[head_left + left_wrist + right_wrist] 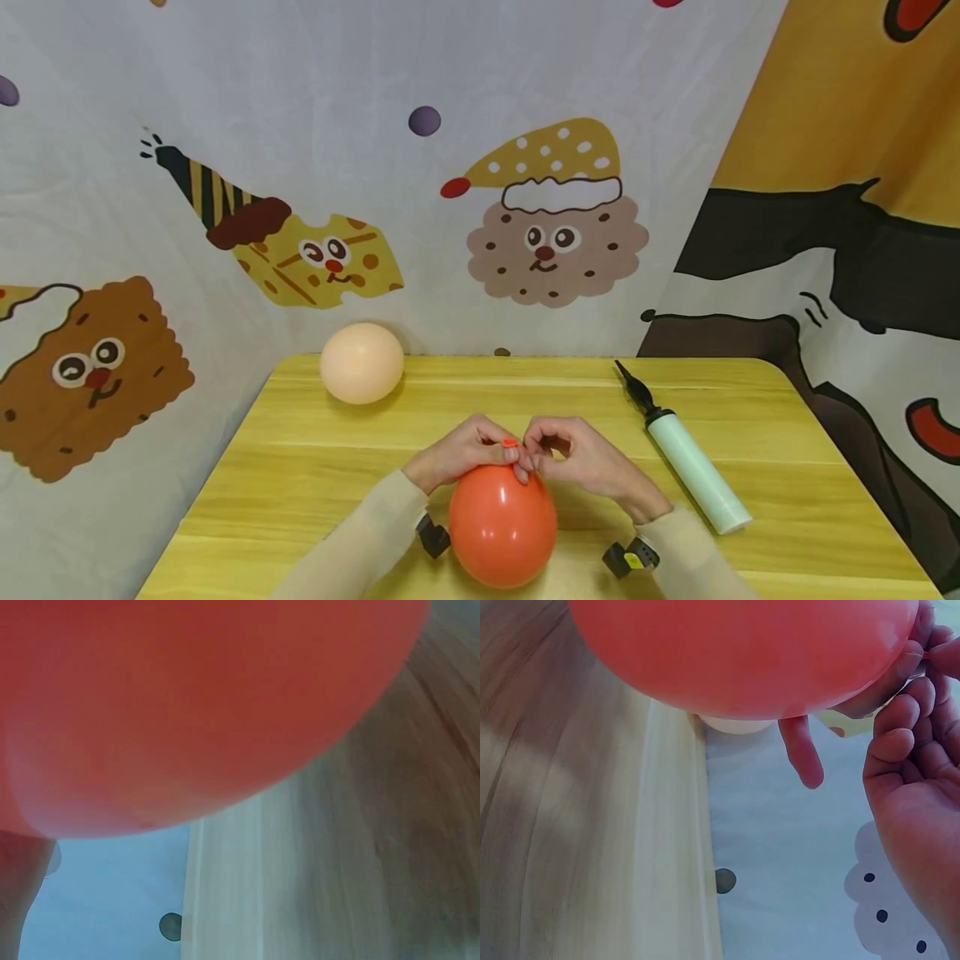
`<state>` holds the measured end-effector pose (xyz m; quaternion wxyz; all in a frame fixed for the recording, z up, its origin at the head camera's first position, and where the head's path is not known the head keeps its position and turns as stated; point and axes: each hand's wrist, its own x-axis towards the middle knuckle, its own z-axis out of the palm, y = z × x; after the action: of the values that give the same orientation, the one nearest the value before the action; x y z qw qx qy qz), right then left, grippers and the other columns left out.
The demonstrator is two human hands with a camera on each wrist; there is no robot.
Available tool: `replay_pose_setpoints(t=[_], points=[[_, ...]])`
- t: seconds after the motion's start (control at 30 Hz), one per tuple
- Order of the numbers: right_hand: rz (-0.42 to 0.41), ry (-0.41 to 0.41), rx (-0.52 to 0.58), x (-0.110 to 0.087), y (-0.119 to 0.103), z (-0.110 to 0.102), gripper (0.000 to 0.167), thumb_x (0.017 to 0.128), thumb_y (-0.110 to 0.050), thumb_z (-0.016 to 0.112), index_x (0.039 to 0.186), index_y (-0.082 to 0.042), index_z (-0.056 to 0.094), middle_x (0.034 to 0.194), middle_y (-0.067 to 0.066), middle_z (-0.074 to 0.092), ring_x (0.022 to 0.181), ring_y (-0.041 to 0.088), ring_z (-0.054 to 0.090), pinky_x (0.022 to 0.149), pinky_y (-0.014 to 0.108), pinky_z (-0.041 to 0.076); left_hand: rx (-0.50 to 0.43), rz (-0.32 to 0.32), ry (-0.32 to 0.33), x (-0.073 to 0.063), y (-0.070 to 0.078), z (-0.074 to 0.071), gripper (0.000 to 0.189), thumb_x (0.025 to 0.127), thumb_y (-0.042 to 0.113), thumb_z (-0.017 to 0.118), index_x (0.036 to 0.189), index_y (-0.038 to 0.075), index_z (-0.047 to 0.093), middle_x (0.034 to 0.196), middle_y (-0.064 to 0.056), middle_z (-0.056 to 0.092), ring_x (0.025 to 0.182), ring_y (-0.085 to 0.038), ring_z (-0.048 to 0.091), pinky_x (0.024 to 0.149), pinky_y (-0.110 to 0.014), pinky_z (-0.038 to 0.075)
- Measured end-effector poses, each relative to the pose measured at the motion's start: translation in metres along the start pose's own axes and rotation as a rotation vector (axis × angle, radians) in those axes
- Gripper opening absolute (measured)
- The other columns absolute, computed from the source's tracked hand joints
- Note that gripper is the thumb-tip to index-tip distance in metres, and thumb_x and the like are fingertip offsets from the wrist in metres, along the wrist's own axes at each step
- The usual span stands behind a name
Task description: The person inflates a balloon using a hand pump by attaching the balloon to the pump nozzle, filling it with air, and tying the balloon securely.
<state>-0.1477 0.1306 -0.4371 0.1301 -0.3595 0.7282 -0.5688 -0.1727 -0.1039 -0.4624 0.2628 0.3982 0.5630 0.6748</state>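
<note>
An inflated orange-red balloon (503, 527) is held above the wooden table at the near middle, its neck upward. My left hand (471, 451) pinches the neck between thumb and fingers, and the orange tip shows over the thumb. Close against it on the right, my right hand (581, 455) has its fingers curled at the neck; in the right wrist view the thumb and a finger of this hand (922, 761) pinch a bit of the orange neck. The balloon (187, 705) fills the upper left wrist view and hides most of the left hand there.
A peach balloon (362, 363) rests at the table's back left. On the right lies a mint-green hand pump (697, 471) with a black nozzle, pointing toward the back. Behind the wooden table (262, 467) hangs a printed cloth (360, 75) with cartoon figures.
</note>
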Motion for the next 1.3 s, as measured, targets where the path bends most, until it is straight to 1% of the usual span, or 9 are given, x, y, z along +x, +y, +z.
replay_pose_setpoints(t=[0.03, 0.13, 0.27, 0.43, 0.53, 0.6, 0.8, 1.03, 1.3], points=[[0.003, 0.001, 0.004, 0.0, 0.0, 0.0, 0.017, 0.089, 0.004, 0.063, 0.091, -0.013, 0.065, 0.091, 0.005, 0.065, 0.087, 0.02, 0.06, 0.085, 0.033, 0.051, -0.004, 0.005, 0.003, 0.0, -0.001, 0.0, 0.042, 0.105, 0.02, 0.063, 0.104, -0.022, 0.067, 0.09, 0.003, 0.078, 0.096, -0.012, 0.072, 0.093, -0.032, 0.057], [0.01, 0.003, 0.006, 0.0, 0.0, 0.002, 0.016, 0.089, 0.003, 0.064, 0.091, -0.013, 0.065, 0.091, 0.005, 0.065, 0.087, 0.02, 0.06, 0.086, 0.033, 0.051, -0.001, 0.028, 0.017, 0.0, -0.003, 0.001, 0.042, 0.105, 0.019, 0.062, 0.101, -0.022, 0.066, 0.087, -0.018, 0.076, 0.094, -0.012, 0.072, 0.094, -0.032, 0.056], [0.017, 0.01, 0.001, -0.001, 0.001, 0.002, 0.016, 0.089, 0.003, 0.063, 0.091, -0.013, 0.065, 0.091, 0.005, 0.065, 0.088, 0.02, 0.059, 0.086, 0.034, 0.05, 0.024, 0.042, 0.053, 0.0, -0.006, 0.001, 0.04, 0.105, 0.018, 0.061, 0.099, -0.022, 0.067, 0.084, -0.035, 0.067, 0.093, -0.012, 0.071, 0.093, -0.031, 0.056], [0.017, 0.015, 0.002, -0.001, 0.002, 0.002, 0.015, 0.089, 0.002, 0.064, 0.091, -0.013, 0.065, 0.09, 0.005, 0.064, 0.088, 0.021, 0.059, 0.086, 0.034, 0.05, 0.017, 0.04, 0.068, -0.001, -0.008, 0.002, 0.04, 0.104, 0.017, 0.061, 0.097, -0.022, 0.067, 0.083, -0.012, 0.076, 0.093, -0.012, 0.07, 0.092, -0.031, 0.056], [0.017, 0.014, 0.003, -0.001, 0.003, 0.002, 0.015, 0.089, 0.002, 0.063, 0.091, -0.013, 0.065, 0.089, 0.004, 0.064, 0.088, 0.021, 0.059, 0.086, 0.034, 0.05, 0.012, 0.043, 0.069, -0.001, -0.009, 0.003, 0.04, 0.105, 0.018, 0.06, 0.095, -0.021, 0.066, 0.084, 0.005, 0.076, 0.093, -0.011, 0.07, 0.092, -0.031, 0.056], [0.02, 0.019, 0.001, 0.0, 0.003, 0.002, 0.016, 0.088, 0.003, 0.063, 0.091, -0.013, 0.065, 0.089, 0.004, 0.065, 0.089, 0.021, 0.059, 0.086, 0.034, 0.05, 0.009, 0.048, 0.074, 0.0, -0.01, 0.003, 0.041, 0.105, 0.019, 0.061, 0.095, -0.02, 0.066, 0.085, 0.009, 0.076, 0.094, -0.012, 0.07, 0.093, -0.031, 0.056], [0.031, 0.048, -0.022, -0.001, 0.004, 0.0, 0.019, 0.086, 0.005, 0.062, 0.09, -0.014, 0.065, 0.09, 0.004, 0.065, 0.09, 0.021, 0.06, 0.086, 0.032, 0.05, 0.014, 0.074, 0.094, 0.001, -0.013, 0.004, 0.042, 0.105, 0.019, 0.063, 0.1, -0.023, 0.066, 0.088, 0.01, 0.077, 0.095, -0.011, 0.07, 0.092, -0.031, 0.057], [0.042, 0.054, -0.028, -0.001, 0.005, -0.001, 0.018, 0.086, 0.003, 0.063, 0.09, -0.014, 0.064, 0.09, 0.003, 0.065, 0.089, 0.021, 0.059, 0.086, 0.033, 0.05, 0.005, 0.057, 0.147, 0.002, -0.014, 0.007, 0.039, 0.103, 0.014, 0.065, 0.103, -0.025, 0.064, 0.087, 0.008, 0.077, 0.093, -0.011, 0.071, 0.091, -0.032, 0.058], [0.037, 0.064, -0.045, 0.001, 0.006, -0.001, 0.017, 0.085, 0.002, 0.064, 0.089, -0.015, 0.064, 0.089, 0.003, 0.064, 0.088, 0.02, 0.057, 0.083, 0.032, 0.049, -0.01, 0.076, 0.183, 0.001, -0.018, 0.008, 0.04, 0.103, 0.014, 0.066, 0.103, -0.026, 0.064, 0.088, 0.007, 0.078, 0.092, -0.012, 0.072, 0.09, -0.034, 0.059]])
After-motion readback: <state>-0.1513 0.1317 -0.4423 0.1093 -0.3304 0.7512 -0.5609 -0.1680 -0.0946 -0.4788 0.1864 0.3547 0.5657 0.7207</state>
